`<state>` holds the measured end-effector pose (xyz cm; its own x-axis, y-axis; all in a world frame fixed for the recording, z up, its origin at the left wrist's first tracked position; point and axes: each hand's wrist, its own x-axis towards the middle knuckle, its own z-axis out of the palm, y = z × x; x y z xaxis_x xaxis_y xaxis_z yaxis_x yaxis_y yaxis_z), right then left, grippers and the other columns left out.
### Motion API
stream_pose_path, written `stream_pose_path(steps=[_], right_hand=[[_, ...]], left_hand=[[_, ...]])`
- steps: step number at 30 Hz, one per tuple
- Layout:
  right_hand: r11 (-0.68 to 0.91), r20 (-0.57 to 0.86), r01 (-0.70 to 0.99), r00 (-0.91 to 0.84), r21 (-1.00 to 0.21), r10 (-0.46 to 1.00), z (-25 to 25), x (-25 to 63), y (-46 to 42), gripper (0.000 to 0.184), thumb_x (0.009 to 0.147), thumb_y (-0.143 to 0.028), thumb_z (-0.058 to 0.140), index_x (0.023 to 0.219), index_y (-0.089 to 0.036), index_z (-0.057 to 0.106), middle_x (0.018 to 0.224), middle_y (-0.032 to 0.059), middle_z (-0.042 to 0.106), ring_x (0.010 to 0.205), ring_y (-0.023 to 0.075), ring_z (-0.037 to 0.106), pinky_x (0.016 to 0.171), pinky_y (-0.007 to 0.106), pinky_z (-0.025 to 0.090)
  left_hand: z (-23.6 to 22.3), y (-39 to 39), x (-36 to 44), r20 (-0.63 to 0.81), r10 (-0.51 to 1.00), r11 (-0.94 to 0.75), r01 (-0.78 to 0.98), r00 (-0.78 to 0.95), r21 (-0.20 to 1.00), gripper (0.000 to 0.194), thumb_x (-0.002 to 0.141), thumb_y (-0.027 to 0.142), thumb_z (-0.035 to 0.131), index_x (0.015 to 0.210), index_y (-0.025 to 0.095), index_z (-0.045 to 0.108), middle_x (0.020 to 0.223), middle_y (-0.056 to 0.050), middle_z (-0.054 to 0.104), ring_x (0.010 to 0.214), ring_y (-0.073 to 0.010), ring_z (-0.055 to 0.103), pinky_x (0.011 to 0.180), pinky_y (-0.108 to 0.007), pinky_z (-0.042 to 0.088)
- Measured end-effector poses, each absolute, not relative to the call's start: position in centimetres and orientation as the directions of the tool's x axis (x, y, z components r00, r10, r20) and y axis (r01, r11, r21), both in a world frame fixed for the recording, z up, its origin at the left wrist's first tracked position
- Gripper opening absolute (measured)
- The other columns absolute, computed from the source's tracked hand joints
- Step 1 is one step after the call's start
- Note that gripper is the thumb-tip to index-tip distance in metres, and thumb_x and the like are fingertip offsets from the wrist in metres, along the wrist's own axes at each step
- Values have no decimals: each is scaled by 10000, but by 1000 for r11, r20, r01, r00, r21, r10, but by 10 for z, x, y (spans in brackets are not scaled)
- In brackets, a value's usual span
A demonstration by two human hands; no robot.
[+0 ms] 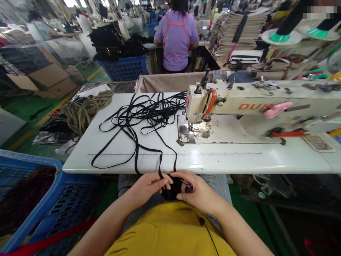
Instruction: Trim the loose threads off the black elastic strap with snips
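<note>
At the front edge of the table, my left hand [154,185] is closed in a pinch on a narrow black strap [160,165] that runs down over the edge. Close beside it, my right hand [195,188] curls around small thread snips [187,184], partly hidden by the fingers. Another length of the strap drops over the edge by the right index fingertip; whether they touch I cannot tell. The rest of the strap lies in a loose tangle on the white tabletop [106,160], left of the sewing machine [239,103]. Dark material in my lap is mostly hidden.
A blue crate [57,163] stands at the left below the table. Olive straps [85,110] are heaped at the table's left end. Beyond the table, a person in a purple top [176,42] sits facing away, near stacked beige pieces [237,32]. Thread cones stand at upper right.
</note>
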<state>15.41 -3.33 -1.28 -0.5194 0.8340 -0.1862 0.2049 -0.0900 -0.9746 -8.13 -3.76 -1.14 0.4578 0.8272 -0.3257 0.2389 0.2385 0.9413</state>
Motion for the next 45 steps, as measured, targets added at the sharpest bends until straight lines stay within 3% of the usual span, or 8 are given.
stream_pose_path(steps=[6, 11, 18, 23, 28, 35, 39, 45], right_hand=[[-130, -195, 146, -685, -981, 702, -11, 137, -26, 126, 850, -285, 728, 894, -169, 744, 805, 9, 677, 714, 145, 566, 678, 260, 448], [-184, -237, 152, -691, -971, 683, -9, 150, -22, 204, 889, -365, 715, 854, -165, 721, 743, 9, 645, 683, 142, 545, 640, 257, 410], [0, 0, -1, -448, -1000, 894, 14, 127, -15, 512, 851, -365, 770, 1325, -242, 620, 932, 18, 647, 715, 142, 536, 632, 256, 415], [-62, -53, 5, -583, -998, 811, 16, 116, -10, 359, 928, -509, 662, 880, -163, 745, 789, 34, 700, 733, 166, 595, 693, 274, 454], [-139, -139, 42, -538, -989, 831, 4, 127, -9, 463, 830, -623, 730, 812, -161, 745, 800, 35, 677, 743, 175, 588, 672, 279, 441], [-293, -242, -89, -368, -952, 898, 5, 128, -3, 416, 814, -578, 749, 855, -164, 731, 581, -40, 529, 466, 73, 300, 447, 230, 194], [-343, -276, -168, -327, -924, 904, 10, 130, 3, 448, 783, -516, 784, 1020, -139, 734, 596, -22, 595, 428, 46, 247, 431, 223, 118], [-294, -256, -200, -194, -935, 947, 13, 135, 11, 501, 726, -476, 826, 1087, -137, 746, 610, -9, 613, 489, 93, 432, 458, 220, 260]], left_hand=[[36, -16, -99, -171, 943, 148, 99, 287, 984, 325, 971, 444, 599, 1043, 163, 747, 883, -64, 717, 697, -138, 612, 677, -253, 497], [45, 6, -119, -33, 999, 31, -82, -26, 996, 274, 947, 411, 655, 977, 156, 751, 831, -53, 691, 655, -107, 563, 605, -206, 457], [57, 5, -88, -133, 972, 186, -290, 192, 939, 276, 932, 408, 676, 938, 137, 732, 806, -51, 682, 648, -125, 623, 600, -227, 505], [65, 19, -86, -70, 992, 101, -343, 102, 934, 251, 929, 377, 686, 925, 128, 721, 808, -49, 682, 649, -120, 620, 596, -224, 516], [54, 37, -105, 1, 967, -126, -474, -255, 871, 181, 916, 299, 702, 996, 137, 712, 1003, -62, 710, 870, -120, 670, 815, -220, 555], [15, 6, -78, -355, 920, 385, -207, 168, 900, 424, 824, 246, 776, 1217, 160, 642, 1148, -114, 719, 1133, -254, 666, 1093, -431, 431], [16, -4, -64, -287, 871, 338, -63, 399, 939, 452, 796, 277, 779, 1218, 164, 667, 1165, -119, 728, 1136, -270, 652, 1067, -432, 434], [21, -4, -57, -257, 828, 269, 49, 498, 962, 278, 852, 355, 712, 1035, 152, 763, 1035, -89, 761, 1025, -251, 664, 961, -357, 465]])
